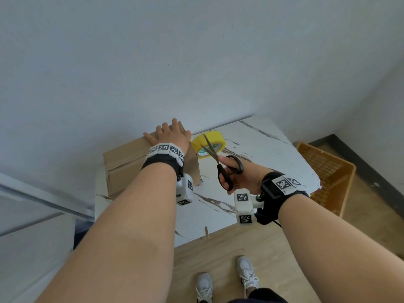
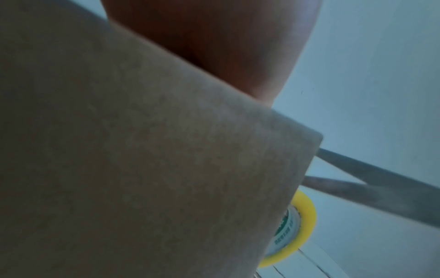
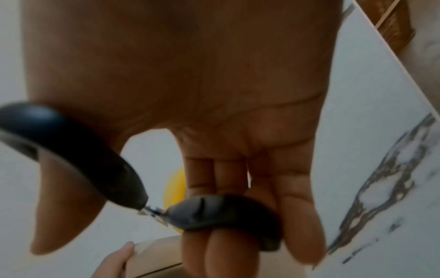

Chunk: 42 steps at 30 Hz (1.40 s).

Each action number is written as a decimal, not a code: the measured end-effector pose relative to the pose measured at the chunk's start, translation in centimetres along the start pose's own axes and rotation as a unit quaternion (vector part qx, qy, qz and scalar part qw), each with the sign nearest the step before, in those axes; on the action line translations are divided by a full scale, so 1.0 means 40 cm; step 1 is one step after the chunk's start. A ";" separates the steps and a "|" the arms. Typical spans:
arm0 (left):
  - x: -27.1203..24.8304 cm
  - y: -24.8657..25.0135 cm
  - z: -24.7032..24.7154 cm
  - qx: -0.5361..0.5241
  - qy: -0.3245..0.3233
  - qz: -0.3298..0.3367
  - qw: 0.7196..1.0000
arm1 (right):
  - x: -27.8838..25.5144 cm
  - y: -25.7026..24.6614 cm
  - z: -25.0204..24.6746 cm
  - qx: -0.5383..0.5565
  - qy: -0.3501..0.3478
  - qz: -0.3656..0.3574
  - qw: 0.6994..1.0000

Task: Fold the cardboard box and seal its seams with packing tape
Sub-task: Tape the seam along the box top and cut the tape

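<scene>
the cardboard box (image 1: 125, 162) stands on the left part of the white marble-patterned table (image 1: 262, 149), close to the wall, with its top flaps folded down and a seam line visible along the near side. the left hand (image 1: 169, 133) lies flat on the far right corner of the box top, fingers spread and straight, pressing down on the cardboard without curling round it; the left wrist view shows the heel of that hand (image 2: 214, 47) against the upper edge of a box panel (image 2: 142, 169). the right hand (image 1: 238, 178) holds a pair of black-handled scissors (image 1: 220, 162) above the table, thumb through one loop and fingers through the other, as the right wrist view confirms at the handles (image 3: 226, 214). the blades are parted and point away from the person, their tips over the roll of yellow packing tape (image 1: 208, 145). the roll lies flat on the table just beside the right end of the box, with a green and white label on its core; the left wrist view shows it (image 2: 302, 229) partly hidden behind the box panel. whether a strip of tape runs from the roll to the box cannot be told. an orange plastic crate (image 1: 325, 176) sits on the wooden floor to the right of the table. the person's white sneakers (image 1: 246, 272) show at the bottom edge.
</scene>
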<state>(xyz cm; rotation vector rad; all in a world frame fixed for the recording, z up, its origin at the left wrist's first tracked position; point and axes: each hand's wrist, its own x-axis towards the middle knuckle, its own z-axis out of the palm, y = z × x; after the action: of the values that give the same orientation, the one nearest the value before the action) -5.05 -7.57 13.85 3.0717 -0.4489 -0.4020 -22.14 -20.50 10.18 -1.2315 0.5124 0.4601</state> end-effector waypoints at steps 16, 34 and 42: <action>0.003 -0.002 -0.043 -0.006 -0.039 0.004 0.999 | 0.074 -0.043 0.053 0.002 0.003 0.002 1.000; 0.051 0.091 -0.045 0.044 -0.071 0.165 0.983 | 0.107 -0.039 0.009 -0.005 -0.019 -0.013 1.000; 0.066 0.068 -0.014 0.016 -0.030 0.138 0.990 | 0.119 -0.034 0.013 -0.017 -0.026 -0.014 0.999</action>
<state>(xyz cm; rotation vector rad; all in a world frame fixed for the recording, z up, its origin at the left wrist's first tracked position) -3.24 -10.95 13.89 2.9702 -0.8774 -0.4821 -17.47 -20.12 8.49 -1.2539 0.4438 0.4775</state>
